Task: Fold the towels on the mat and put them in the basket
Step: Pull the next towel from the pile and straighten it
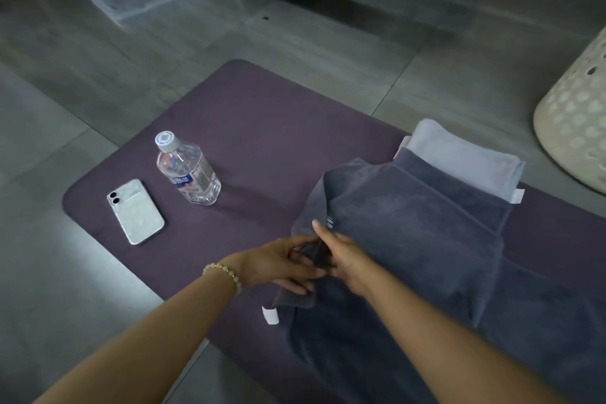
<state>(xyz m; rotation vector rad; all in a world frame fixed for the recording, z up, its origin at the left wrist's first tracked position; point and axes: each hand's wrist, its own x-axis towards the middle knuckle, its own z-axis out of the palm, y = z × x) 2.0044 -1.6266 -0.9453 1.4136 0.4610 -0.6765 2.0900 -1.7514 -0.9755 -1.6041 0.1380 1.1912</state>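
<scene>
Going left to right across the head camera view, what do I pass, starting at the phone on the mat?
Phone, water bottle, left hand, right hand, pale folded towel, basket. The dark towel spans too much to place.

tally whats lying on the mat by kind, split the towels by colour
water bottle: 1
phone: 1
light towel: 1
dark grey towel: at least 1; the folds hide whether it is more than one
total: at least 4
</scene>
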